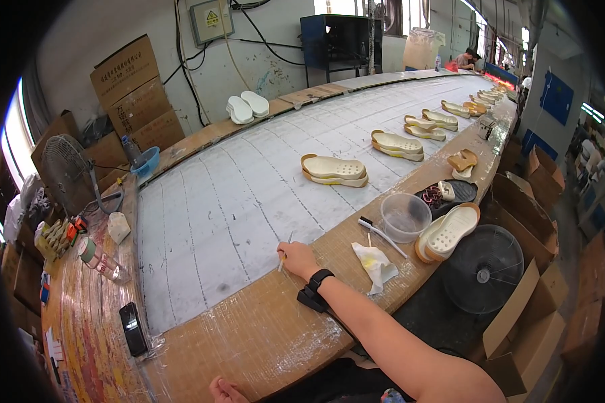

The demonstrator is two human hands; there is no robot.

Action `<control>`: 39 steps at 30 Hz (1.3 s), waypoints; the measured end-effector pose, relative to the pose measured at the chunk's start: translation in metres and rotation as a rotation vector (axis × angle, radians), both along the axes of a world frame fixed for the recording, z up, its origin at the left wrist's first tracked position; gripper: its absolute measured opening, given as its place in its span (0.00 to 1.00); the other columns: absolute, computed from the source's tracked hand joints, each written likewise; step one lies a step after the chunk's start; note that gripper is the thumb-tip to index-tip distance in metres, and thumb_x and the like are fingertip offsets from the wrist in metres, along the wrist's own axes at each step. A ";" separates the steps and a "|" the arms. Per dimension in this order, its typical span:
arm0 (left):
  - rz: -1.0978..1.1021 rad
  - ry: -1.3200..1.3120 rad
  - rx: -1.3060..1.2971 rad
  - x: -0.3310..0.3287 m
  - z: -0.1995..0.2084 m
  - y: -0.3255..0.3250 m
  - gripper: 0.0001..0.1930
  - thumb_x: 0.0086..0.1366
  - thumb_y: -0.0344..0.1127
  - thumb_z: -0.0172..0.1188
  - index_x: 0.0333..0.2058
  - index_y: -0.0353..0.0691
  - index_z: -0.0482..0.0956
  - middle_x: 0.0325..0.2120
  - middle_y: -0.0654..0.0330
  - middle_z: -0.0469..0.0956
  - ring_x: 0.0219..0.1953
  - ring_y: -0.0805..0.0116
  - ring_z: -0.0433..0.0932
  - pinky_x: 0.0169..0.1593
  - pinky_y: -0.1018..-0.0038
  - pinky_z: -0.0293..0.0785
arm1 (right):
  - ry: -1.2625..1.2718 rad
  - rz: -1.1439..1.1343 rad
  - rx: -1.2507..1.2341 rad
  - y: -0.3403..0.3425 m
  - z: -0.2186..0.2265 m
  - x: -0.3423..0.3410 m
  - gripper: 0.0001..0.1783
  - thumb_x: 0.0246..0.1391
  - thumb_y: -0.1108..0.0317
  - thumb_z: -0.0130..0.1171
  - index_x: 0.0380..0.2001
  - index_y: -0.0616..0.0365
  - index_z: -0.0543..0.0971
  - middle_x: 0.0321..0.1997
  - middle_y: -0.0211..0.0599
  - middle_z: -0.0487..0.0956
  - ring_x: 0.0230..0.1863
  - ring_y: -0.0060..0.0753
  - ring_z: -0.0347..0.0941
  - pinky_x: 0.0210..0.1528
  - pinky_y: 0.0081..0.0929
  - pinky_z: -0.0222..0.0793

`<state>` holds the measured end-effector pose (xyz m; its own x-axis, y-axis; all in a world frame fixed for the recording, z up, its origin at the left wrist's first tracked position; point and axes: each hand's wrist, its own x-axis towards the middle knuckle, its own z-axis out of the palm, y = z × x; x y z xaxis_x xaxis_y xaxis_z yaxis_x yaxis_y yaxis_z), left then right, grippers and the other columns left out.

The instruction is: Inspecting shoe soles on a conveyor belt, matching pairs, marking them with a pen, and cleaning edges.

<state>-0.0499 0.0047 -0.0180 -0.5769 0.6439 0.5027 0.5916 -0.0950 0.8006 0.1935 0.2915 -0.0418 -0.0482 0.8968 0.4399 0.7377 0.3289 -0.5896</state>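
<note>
My right hand (298,259), with a black band on its wrist, is closed around a thin pale stick-like tool (281,264) over the near edge of the white belt (202,228). At the bottom edge, my left hand (226,391) shows only in part, near the board's front edge, and its grip is cut off. Beyond my right hand lies a pair of cream shoe soles with tan rims (334,170). To its right on the board are a stained white cloth (375,266), a white tube-like pen (383,236) and a clear round tub (405,218).
More soles (396,145) line the belt into the distance. Another sole pair (448,232) and a dark sandal (447,193) sit right of the tub. A phone (133,329), bottle (103,260) and fan (67,168) stand left. Below right are a round fan (482,269) and cartons (528,329).
</note>
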 end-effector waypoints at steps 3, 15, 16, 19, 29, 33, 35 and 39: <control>-0.012 -0.005 -0.029 -0.001 -0.003 -0.001 0.14 0.65 0.40 0.46 0.33 0.32 0.72 0.14 0.62 0.67 0.16 0.72 0.65 0.24 0.75 0.64 | 0.009 0.007 0.013 0.001 -0.001 0.002 0.06 0.45 0.68 0.50 0.26 0.53 0.76 0.21 0.43 0.75 0.27 0.48 0.71 0.29 0.40 0.65; -0.062 -0.043 -0.079 0.008 0.000 -0.004 0.14 0.65 0.39 0.46 0.31 0.34 0.73 0.10 0.63 0.66 0.14 0.71 0.65 0.23 0.75 0.64 | 0.026 -0.003 -0.018 -0.004 0.007 0.009 0.06 0.43 0.70 0.51 0.26 0.53 0.76 0.21 0.44 0.75 0.28 0.47 0.72 0.29 0.40 0.65; -0.070 -0.052 -0.066 0.010 0.003 -0.005 0.14 0.65 0.39 0.46 0.31 0.34 0.73 0.10 0.63 0.66 0.14 0.71 0.65 0.23 0.75 0.64 | 0.029 -0.021 -0.017 -0.005 0.008 0.008 0.06 0.41 0.71 0.52 0.26 0.52 0.75 0.21 0.43 0.75 0.28 0.47 0.72 0.30 0.39 0.65; -0.079 -0.033 -0.068 0.007 0.001 -0.006 0.14 0.65 0.40 0.46 0.32 0.34 0.73 0.11 0.62 0.67 0.15 0.70 0.66 0.23 0.75 0.65 | 0.046 -0.014 -0.007 -0.002 0.008 0.011 0.06 0.45 0.66 0.51 0.26 0.54 0.76 0.21 0.46 0.75 0.27 0.49 0.71 0.29 0.41 0.65; -0.053 0.098 -0.063 0.018 0.020 -0.004 0.16 0.63 0.42 0.47 0.35 0.32 0.74 0.20 0.54 0.71 0.22 0.62 0.69 0.28 0.70 0.67 | 0.025 -0.007 -0.006 -0.004 0.010 0.015 0.06 0.45 0.66 0.52 0.26 0.53 0.76 0.21 0.45 0.75 0.26 0.49 0.71 0.27 0.40 0.65; -0.032 0.117 -0.037 0.018 0.018 -0.005 0.17 0.63 0.44 0.48 0.31 0.32 0.74 0.19 0.55 0.71 0.21 0.64 0.69 0.27 0.71 0.66 | 0.024 0.000 -0.012 -0.003 0.008 0.018 0.06 0.45 0.66 0.52 0.26 0.52 0.76 0.20 0.45 0.75 0.26 0.49 0.72 0.27 0.40 0.65; -0.148 0.029 -0.161 0.008 0.007 -0.009 0.19 0.63 0.46 0.48 0.25 0.33 0.72 0.16 0.57 0.70 0.19 0.66 0.69 0.24 0.73 0.65 | 0.017 0.003 -0.011 -0.003 0.009 0.020 0.06 0.45 0.66 0.52 0.26 0.52 0.76 0.20 0.45 0.75 0.26 0.48 0.72 0.27 0.40 0.65; -0.127 -0.018 -0.115 0.014 0.004 -0.009 0.21 0.63 0.48 0.48 0.20 0.35 0.69 0.12 0.60 0.68 0.16 0.68 0.68 0.21 0.75 0.63 | 0.011 -0.004 -0.007 -0.004 0.010 0.019 0.05 0.43 0.68 0.52 0.26 0.52 0.76 0.21 0.44 0.75 0.26 0.47 0.72 0.28 0.39 0.65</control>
